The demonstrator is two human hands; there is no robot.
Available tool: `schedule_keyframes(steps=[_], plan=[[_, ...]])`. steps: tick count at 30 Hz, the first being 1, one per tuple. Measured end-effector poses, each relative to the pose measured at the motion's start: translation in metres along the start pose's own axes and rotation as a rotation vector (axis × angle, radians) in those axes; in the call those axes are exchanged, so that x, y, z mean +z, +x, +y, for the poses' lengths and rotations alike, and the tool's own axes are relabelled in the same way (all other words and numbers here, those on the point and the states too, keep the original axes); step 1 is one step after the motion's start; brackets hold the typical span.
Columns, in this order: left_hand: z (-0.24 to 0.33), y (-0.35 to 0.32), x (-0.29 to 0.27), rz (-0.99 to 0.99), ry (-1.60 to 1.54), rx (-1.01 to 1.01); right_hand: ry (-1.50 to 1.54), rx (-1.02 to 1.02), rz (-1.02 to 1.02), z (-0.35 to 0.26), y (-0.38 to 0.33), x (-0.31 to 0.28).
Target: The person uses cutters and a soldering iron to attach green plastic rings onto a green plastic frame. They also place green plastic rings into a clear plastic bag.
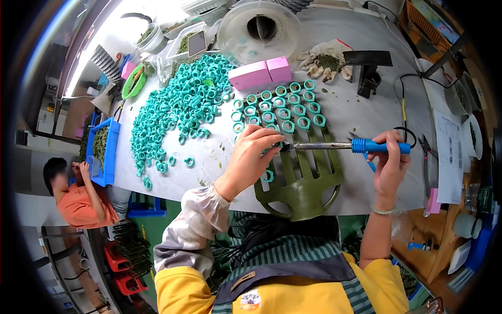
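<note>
My right hand is wrapped around the blue handle of a soldering iron, whose metal shaft points left. The iron's tip reaches my left hand. My left fingertips are pinched together on what looks like a teal ring, mostly hidden by the fingers. Beneath them lies an olive-green slotted plastic rack with a rounded handle end toward me. Several rows of teal rings sit along the rack's far part. One more teal ring is on its left bar, below my left hand.
A large pile of loose teal rings covers the table's left. Pink blocks stand behind the rack, with a soiled glove and a black stand farther right. Pliers lie right. A person in orange sits beside a blue tray.
</note>
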State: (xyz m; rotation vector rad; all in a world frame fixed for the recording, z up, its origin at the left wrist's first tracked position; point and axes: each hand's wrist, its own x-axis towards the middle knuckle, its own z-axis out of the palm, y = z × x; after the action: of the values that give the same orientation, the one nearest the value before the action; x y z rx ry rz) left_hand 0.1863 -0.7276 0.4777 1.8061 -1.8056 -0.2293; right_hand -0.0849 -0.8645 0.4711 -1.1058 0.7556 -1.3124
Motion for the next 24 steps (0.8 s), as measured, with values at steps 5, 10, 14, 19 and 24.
schedule_keyframes(steps=[5, 10, 14, 19, 24], plan=[[0.001, 0.003, 0.0, -0.03, 0.012, 0.041, -0.053, -0.098, 0.027, -0.018, 0.003, -0.015], [-0.048, 0.005, -0.03, 0.201, -0.241, -0.208, -0.069, -0.045, 0.029, -0.03, 0.004, -0.02], [-0.134, -0.034, -0.047, 0.258, 0.505, -0.257, -0.081, -0.036, 0.031, -0.034, 0.001, -0.016], [-0.128, -0.049, -0.052, 0.212, 0.115, -0.498, -0.123, -0.055, 0.042, -0.039, -0.001, -0.017], [-0.033, -0.032, -0.064, 0.085, -0.505, -0.427, -0.106, -0.083, 0.024, -0.041, -0.001, -0.02]])
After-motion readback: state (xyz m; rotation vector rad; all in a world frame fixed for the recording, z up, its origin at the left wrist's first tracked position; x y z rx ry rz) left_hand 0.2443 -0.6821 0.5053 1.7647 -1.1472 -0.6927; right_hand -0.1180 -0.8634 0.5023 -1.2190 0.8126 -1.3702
